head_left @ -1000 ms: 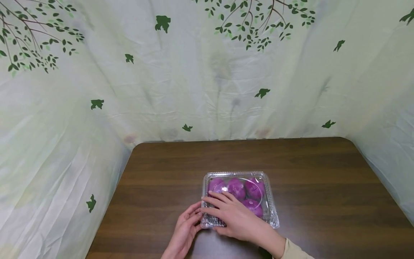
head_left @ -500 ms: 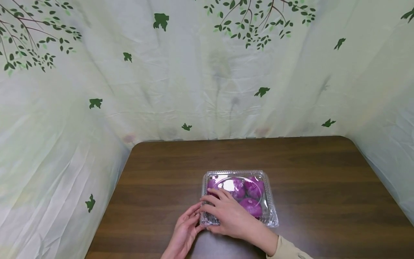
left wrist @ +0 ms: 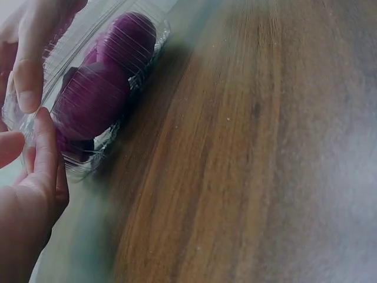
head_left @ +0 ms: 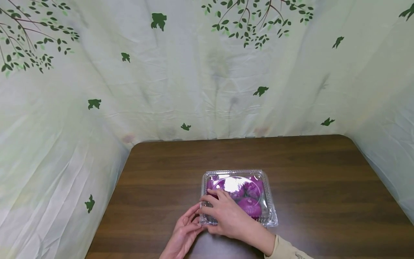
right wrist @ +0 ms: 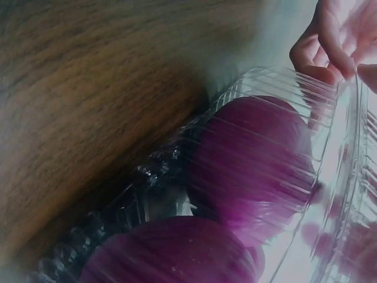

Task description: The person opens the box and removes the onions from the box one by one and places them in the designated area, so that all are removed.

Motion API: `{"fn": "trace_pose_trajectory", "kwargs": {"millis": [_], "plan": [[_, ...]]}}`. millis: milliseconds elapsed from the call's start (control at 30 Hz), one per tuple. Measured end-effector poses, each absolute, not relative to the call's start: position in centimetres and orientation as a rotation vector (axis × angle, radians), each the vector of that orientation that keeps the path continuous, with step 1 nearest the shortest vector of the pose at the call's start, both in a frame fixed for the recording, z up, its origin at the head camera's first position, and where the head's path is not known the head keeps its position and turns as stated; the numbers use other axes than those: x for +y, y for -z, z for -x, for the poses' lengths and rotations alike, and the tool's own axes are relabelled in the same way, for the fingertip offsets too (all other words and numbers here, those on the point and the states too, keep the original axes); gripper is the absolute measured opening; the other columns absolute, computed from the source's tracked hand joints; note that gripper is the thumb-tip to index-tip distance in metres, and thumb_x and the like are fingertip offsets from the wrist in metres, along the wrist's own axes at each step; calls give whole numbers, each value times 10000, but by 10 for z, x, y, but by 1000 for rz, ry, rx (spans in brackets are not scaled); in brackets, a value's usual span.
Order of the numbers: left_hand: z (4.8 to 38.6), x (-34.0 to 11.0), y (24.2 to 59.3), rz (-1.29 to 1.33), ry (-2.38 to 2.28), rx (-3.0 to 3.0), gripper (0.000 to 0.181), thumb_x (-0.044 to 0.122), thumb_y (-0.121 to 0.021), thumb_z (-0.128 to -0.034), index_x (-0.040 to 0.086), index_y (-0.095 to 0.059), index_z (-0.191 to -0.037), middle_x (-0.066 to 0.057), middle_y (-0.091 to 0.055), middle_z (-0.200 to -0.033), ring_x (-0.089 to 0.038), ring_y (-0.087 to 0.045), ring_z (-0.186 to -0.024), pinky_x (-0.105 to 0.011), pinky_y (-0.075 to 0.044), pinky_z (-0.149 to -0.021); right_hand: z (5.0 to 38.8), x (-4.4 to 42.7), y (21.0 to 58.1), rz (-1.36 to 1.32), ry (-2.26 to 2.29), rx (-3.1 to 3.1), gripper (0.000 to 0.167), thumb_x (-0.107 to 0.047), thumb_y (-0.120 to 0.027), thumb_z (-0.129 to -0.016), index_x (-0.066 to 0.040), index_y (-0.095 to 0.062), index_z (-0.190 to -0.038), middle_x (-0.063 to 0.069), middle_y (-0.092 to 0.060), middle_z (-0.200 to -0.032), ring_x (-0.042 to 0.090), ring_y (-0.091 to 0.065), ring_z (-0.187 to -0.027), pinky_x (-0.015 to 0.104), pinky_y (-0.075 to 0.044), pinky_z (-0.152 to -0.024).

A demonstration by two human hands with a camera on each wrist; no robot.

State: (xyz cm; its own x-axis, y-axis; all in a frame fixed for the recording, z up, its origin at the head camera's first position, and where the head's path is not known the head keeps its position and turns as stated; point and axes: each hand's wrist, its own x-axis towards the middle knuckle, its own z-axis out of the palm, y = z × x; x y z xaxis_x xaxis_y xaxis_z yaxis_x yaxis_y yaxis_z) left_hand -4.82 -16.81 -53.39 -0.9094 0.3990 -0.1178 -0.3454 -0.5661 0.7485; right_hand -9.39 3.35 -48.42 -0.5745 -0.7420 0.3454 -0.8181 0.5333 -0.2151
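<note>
A clear plastic container with a closed-looking lid stands on the table, several purple onions inside it. At its near left corner my left hand pinches the rim between thumb and fingertips, as the right wrist view shows at the left hand. Across the near left part of the lid lies my right hand, fingers spread and slightly bent, thumb by the front rim. The left wrist view has the right hand just above the left hand. Whether the rim is fully fastened I cannot tell.
The brown wooden table extends around the container. Behind it and along both sides hang pale curtains printed with green leaves and branches.
My right hand has shifted slightly left over the lid, towards the corner. The left thumb has moved in against the corner. Reflections on the lid have changed.
</note>
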Motion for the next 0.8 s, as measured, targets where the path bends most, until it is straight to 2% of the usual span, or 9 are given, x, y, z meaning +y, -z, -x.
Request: {"fn": "trace_pose_trajectory", "kwargs": {"millis": [167, 533, 667, 800], "plan": [[48, -168, 535, -52, -2444, 1189, 689, -185, -457, -879, -95, -177, -1502, -84, -440, -1372, -188, -510, -1159, -348, -474, -981, 93, 33, 484, -1320, -507, -2561, 440, -432, -800, -747, -267, -704, -1143, 0, -570, -1312, 327, -434, -1306, 529, -338, -1083], [50, -166, 539, -154, -2487, 1121, 588, -189, -440, -882, 46, -436, -1421, -80, -487, -1310, -182, -521, -1127, -326, -479, -961, 93, 27, 485, -1282, -587, -2575, 358, -438, -807, -752, -257, -733, -1051, -60, -630, -1190, 332, -453, -1281, 535, -345, -1070], [50, -166, 538, -116, -2483, 1114, 595, -183, -443, -882, 41, -425, -1433, -75, -495, -1315, -176, -515, -1126, -322, -475, -957, 92, 27, 485, -1301, -565, -2581, 350, -417, -787, -778, -261, -749, -1089, -55, -628, -1191, 351, -437, -1290, 559, -330, -1074], [49, -167, 535, -34, -2461, 1137, 598, -176, -466, -883, 24, -391, -1442, -74, -501, -1297, -162, -528, -1085, -288, -485, -919, 90, 26, 484, -1326, -570, -2559, 255, -379, -770, -803, -274, -764, -1035, -57, -630, -1161, 381, -419, -1297, 592, -304, -1080]]}}
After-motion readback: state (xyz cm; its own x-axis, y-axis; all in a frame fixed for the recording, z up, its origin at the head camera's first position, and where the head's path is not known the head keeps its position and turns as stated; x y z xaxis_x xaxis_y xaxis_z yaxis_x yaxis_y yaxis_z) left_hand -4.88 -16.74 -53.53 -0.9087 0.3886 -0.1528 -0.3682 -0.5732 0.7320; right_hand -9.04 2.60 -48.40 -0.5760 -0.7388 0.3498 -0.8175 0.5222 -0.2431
